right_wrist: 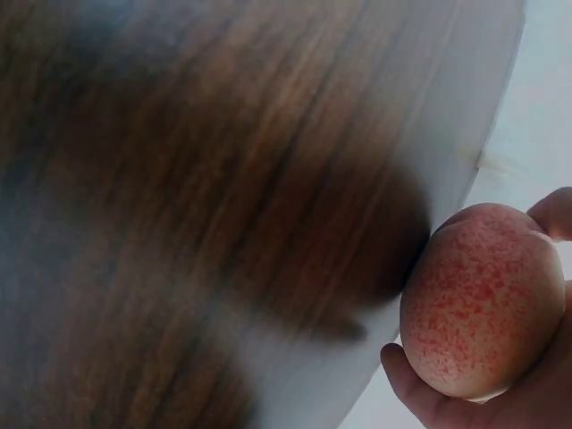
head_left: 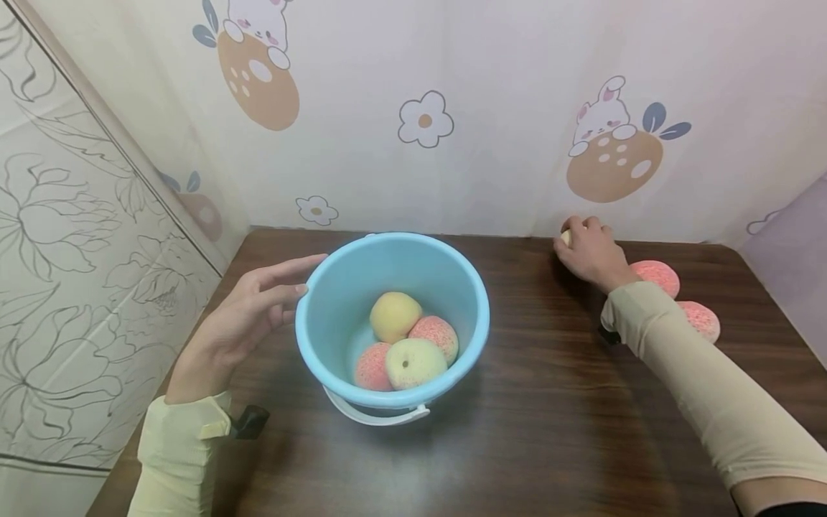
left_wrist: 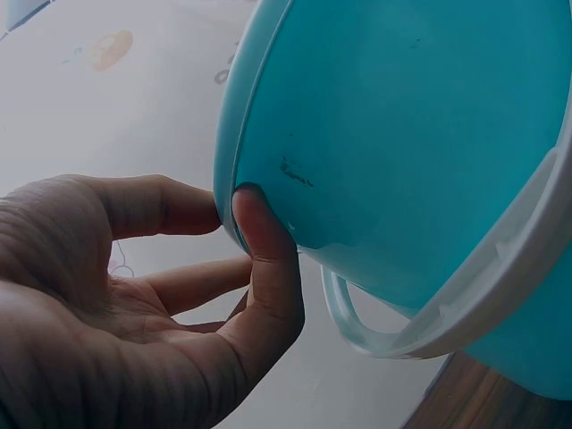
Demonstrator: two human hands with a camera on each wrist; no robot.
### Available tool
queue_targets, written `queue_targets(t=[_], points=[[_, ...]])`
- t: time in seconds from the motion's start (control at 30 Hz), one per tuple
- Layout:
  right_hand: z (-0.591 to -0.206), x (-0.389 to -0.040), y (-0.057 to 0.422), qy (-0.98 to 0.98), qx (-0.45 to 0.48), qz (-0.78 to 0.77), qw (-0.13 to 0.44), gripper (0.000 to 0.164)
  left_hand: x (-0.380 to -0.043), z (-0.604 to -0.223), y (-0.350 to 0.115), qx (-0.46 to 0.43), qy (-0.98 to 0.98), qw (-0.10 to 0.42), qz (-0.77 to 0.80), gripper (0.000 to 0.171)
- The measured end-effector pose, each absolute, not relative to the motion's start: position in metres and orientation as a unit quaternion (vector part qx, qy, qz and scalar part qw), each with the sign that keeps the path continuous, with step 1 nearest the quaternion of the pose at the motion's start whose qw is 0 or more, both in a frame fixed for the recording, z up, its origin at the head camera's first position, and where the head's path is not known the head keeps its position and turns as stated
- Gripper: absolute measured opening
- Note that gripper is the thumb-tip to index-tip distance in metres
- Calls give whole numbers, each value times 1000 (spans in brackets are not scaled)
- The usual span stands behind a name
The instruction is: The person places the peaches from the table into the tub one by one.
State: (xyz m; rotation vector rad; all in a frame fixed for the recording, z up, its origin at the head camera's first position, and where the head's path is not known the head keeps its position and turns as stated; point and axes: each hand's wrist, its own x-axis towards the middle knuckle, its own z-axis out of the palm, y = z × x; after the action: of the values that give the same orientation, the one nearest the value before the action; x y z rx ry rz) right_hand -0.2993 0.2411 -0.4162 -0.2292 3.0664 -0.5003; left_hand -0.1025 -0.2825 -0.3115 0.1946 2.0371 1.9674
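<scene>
A light blue bucket (head_left: 478, 316) stands in the middle of the table, its white handle (head_left: 381, 416) hanging down in front. My left hand (head_left: 242, 316) pinches the bucket's rim at the left; the left wrist view has the thumb (left_wrist: 268, 241) against the outer wall. Inside lie a yellow peach (head_left: 394, 316), a pale green one (head_left: 416, 364) and two pink-speckled ones. Far back on the right, my right hand (head_left: 593, 253) grips a red-streaked peach (right_wrist: 483, 304) between thumb and fingers. In the head view, the hand mostly hides this peach.
Two pink peaches, one farther back (head_left: 655, 278) and one nearer (head_left: 701, 319), lie by the right forearm. A cartoon-print wall covering (head_left: 504, 143) rises behind the dark wooden table (head_left: 530, 402). A flower-patterned panel (head_left: 58, 251) borders the left side.
</scene>
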Motion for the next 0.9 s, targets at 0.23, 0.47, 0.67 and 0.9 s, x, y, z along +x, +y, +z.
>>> queue_targets(t=[0.23, 0.47, 0.67, 0.9], points=[[-416, -297, 242, 985, -72, -157, 10, 46, -102, -310, -282, 68, 705, 153, 689, 49], [-415, -294, 243, 987, -83, -140, 11, 46, -102, -310, -282, 71, 705, 152, 689, 49], [-412, -291, 240, 987, -99, -130, -2, 44, -102, -310, -282, 69, 709, 149, 685, 48], [-405, -284, 230, 984, -119, -128, -24, 42, -101, -310, -282, 67, 708, 150, 686, 49]])
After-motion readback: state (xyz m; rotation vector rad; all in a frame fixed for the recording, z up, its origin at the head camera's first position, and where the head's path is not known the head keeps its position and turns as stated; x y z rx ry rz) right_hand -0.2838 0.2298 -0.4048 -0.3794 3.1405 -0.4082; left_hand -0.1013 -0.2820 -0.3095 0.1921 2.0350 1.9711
